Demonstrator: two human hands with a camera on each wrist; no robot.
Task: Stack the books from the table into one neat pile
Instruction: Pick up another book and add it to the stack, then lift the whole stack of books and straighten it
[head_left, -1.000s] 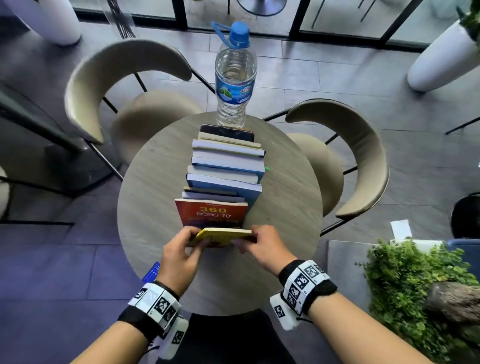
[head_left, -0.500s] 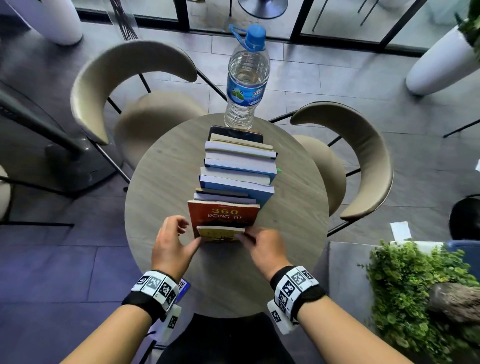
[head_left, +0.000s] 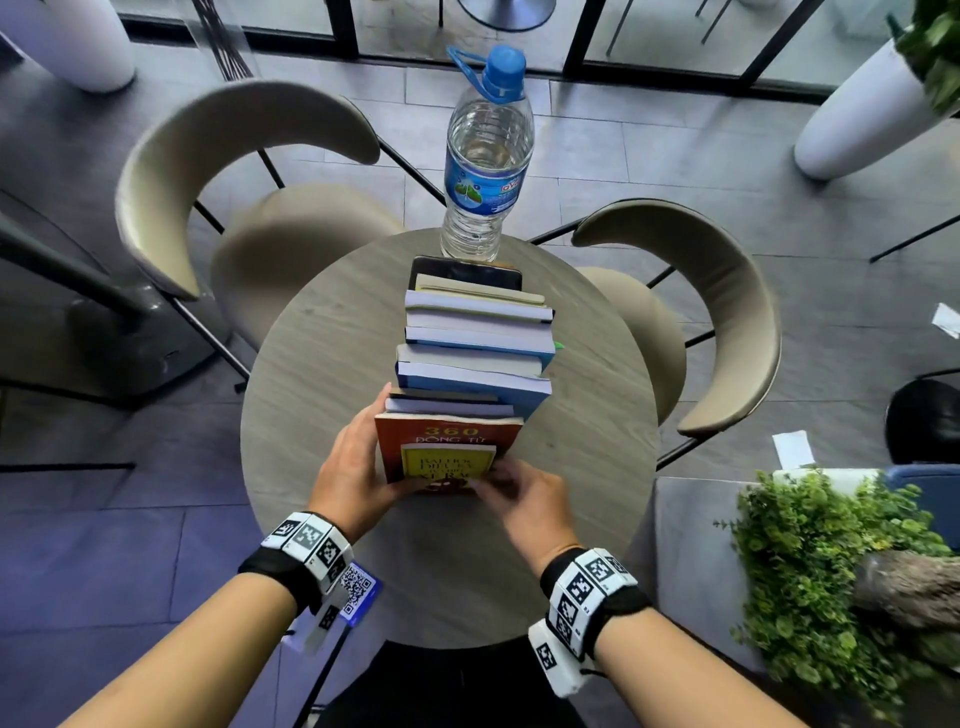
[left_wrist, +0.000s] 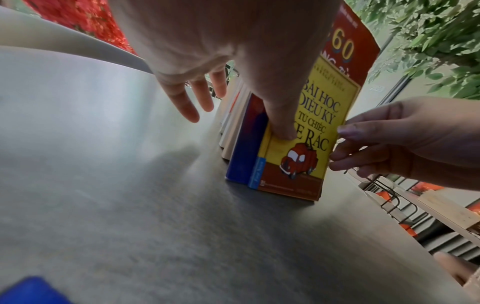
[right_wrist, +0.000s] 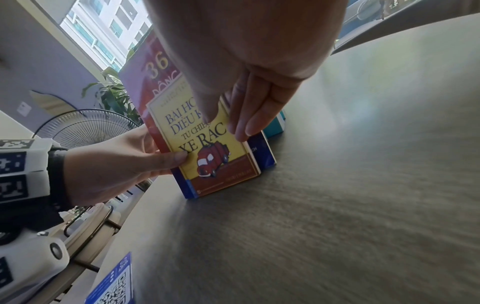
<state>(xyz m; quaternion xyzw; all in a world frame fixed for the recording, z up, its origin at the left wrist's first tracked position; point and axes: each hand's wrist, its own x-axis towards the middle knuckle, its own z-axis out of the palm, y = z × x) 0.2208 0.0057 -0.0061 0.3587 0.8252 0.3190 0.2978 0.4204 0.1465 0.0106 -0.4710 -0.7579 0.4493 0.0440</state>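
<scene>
Several books (head_left: 478, 338) stand in a leaning row on the round grey table (head_left: 322, 364), running back toward a water bottle. The nearest big one is a red book (head_left: 447, 431) (left_wrist: 348, 45) (right_wrist: 153, 67). A small yellow book (head_left: 447, 462) (left_wrist: 311, 127) (right_wrist: 215, 164) stands on its lower edge against the red cover. My left hand (head_left: 374, 447) (left_wrist: 233, 41) (right_wrist: 116, 162) presses its thumb on the yellow cover, with the fingers straight along the row's left side. My right hand (head_left: 514, 493) (left_wrist: 389, 139) (right_wrist: 246, 92) pinches the yellow book's right edge.
A water bottle (head_left: 488, 156) stands at the table's far edge, with a dark phone (head_left: 467, 270) behind the last book. Two beige chairs (head_left: 234, 156) (head_left: 727, 312) flank the table. A blue QR card (head_left: 358, 590) sits at the near left rim. A plant (head_left: 831, 571) is at the right.
The yellow book went from flat in both hands above the table to upright against the red book. My left hand moved forward along the row's left side.
</scene>
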